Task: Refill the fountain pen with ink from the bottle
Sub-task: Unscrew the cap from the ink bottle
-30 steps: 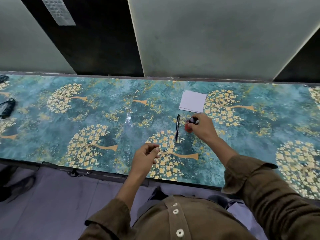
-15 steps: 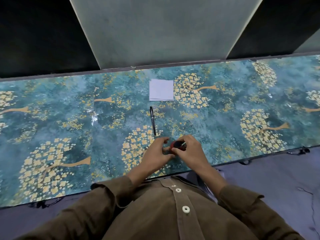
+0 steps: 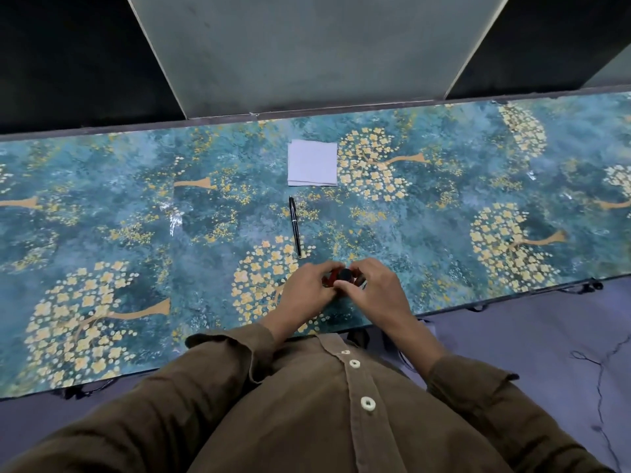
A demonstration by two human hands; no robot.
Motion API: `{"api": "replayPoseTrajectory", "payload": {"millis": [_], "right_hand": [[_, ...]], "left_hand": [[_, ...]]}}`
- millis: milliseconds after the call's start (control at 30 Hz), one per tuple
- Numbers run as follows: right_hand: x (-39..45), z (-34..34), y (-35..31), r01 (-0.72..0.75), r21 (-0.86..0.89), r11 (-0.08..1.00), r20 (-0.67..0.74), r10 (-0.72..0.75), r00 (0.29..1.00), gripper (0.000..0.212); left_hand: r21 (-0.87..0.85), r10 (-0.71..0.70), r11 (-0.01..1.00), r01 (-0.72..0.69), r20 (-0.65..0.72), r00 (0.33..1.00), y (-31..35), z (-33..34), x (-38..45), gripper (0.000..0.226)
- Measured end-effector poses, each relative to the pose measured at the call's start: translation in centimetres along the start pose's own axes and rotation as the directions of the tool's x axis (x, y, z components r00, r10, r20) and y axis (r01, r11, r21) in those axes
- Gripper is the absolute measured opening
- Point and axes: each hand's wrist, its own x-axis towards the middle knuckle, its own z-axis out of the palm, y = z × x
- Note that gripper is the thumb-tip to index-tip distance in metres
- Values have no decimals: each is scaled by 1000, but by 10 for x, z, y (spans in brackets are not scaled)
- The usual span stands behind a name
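- Two hands meet near the front edge of a patterned table [image 3: 102,206]: the left hand [image 3: 305,290] and right hand [image 3: 374,290] both close around one small ink bottle [image 3: 341,277] with a dark cap.
- Whether the cap is loosened cannot be told.
- One black pen [image 3: 295,231] lies untouched just beyond the hands, apparently closed.
- One white paper square [image 3: 312,162] sits farther back.
- Judged progress: early; opening the bottle, opening the pen and filling all remain.
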Motion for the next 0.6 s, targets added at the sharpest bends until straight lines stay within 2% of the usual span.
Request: {"api": "replayPoseTrajectory", "payload": {"millis": [100, 200, 367, 467, 533, 600], "right_hand": [[3, -4, 5, 128, -26, 991, 69, -126, 990, 36], [9, -11, 11, 182, 50, 982, 183, -188, 965, 36], [27, -26, 13, 85, 143, 986, 389, -135, 911, 45], [29, -27, 9, -16, 196, 981, 345, -53, 937, 39], [28, -25, 9, 11, 178, 984, 280, -62, 958, 31], [27, -25, 10, 68, 178, 982, 276, -116, 954, 26]], "left_hand": [[-20, 1, 1000, -1, -15, 1000, -2, 3, 0, 58], [-50, 2, 999, -3, -21, 1000, -2, 4, 0, 57], [-124, -43, 991, 40, -20, 999, 1, 7, -1, 51], [-144, -67, 988, 62, -28, 997, 1, 10, -3, 55], [-149, -75, 986, 69, -36, 997, 3, 10, -4, 55], [-147, -80, 986, 74, -31, 996, 3, 11, -5, 50]]}}
